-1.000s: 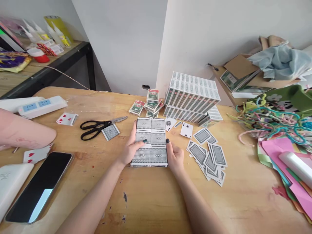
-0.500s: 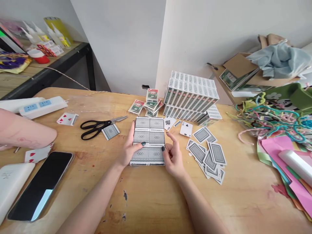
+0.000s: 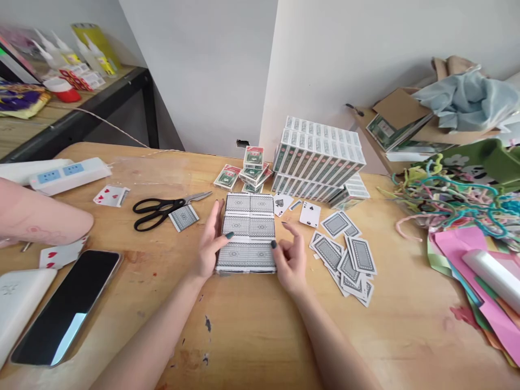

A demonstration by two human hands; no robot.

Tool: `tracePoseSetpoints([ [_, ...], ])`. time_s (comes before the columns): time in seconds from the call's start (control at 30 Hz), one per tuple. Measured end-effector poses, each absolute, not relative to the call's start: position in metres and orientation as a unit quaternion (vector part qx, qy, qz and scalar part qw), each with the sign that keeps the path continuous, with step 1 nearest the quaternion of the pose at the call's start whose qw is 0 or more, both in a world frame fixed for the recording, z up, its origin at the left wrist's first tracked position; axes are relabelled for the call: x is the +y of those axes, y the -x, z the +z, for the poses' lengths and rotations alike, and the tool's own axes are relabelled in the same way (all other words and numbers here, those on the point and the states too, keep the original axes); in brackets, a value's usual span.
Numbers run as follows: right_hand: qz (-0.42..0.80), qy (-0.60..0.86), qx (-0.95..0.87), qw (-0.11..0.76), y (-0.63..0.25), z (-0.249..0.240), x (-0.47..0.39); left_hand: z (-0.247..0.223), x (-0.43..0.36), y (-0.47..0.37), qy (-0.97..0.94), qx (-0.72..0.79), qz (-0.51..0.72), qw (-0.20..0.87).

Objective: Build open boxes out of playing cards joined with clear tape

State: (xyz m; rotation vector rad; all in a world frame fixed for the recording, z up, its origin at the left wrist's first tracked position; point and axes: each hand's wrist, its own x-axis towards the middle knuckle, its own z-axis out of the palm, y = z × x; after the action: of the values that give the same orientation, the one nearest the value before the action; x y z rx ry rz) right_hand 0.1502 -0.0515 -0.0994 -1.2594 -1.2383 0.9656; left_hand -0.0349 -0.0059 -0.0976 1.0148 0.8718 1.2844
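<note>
A rectangular block covered with grey-patterned playing cards (image 3: 248, 225) lies in front of me, card backs up, in rows of two. My left hand (image 3: 209, 246) is open along its left side, fingers stretched out and thumb over the edge. Against the right edge rests the thumb of my right hand (image 3: 291, 260); its index finger is extended and the other fingers curl in. Black-handled scissors (image 3: 162, 208) lie to the left, beside a cut piece of card (image 3: 184, 217). Loose playing cards (image 3: 345, 260) spread face down on the right, near a two of spades (image 3: 310, 214).
Stacked card boxes (image 3: 319, 157) stand behind the block, with several loose boxes (image 3: 254, 170) next to them. Another person's arm (image 3: 44, 214) reaches in at left, near a phone (image 3: 67, 309) and power strip (image 3: 71, 176). Colourful pipe cleaners (image 3: 459, 184) and paper (image 3: 471, 265) lie at right.
My left thumb has drawn back toward the block's left edge, and the left fingers have straightened slightly away from it. My right hand has barely moved.
</note>
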Motion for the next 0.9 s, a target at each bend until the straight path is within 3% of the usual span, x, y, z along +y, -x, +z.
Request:
tracePoseSetpoints([
  [0.17,0.44,0.52,-0.567,0.463,-0.148,-0.095,-0.051,-0.096,-0.012,0.03,-0.446,0.388,0.52,0.616],
  [0.27,0.463,0.521,-0.495,0.519,-0.149,-0.098,-0.047,-0.099,-0.01,0.029,-0.459,0.391,0.537,0.59],
  [0.37,0.406,0.555,-0.423,0.591,-0.152,-0.102,-0.041,-0.101,-0.007,0.031,-0.481,0.381,0.561,0.555],
  [0.53,0.353,0.586,-0.44,0.581,-0.156,-0.104,-0.035,-0.097,-0.01,0.039,-0.562,0.418,0.566,0.435],
  [0.6,0.368,0.583,-0.464,0.557,-0.154,-0.102,-0.037,-0.094,-0.009,0.042,-0.578,0.411,0.547,0.445],
  [0.77,0.317,0.661,-0.391,0.556,-0.154,-0.101,-0.043,-0.087,0.01,0.058,-0.529,0.337,0.494,0.602],
  [0.9,0.281,0.647,-0.412,0.577,-0.16,-0.103,-0.03,-0.083,0.009,0.07,-0.497,0.437,0.532,0.529],
])
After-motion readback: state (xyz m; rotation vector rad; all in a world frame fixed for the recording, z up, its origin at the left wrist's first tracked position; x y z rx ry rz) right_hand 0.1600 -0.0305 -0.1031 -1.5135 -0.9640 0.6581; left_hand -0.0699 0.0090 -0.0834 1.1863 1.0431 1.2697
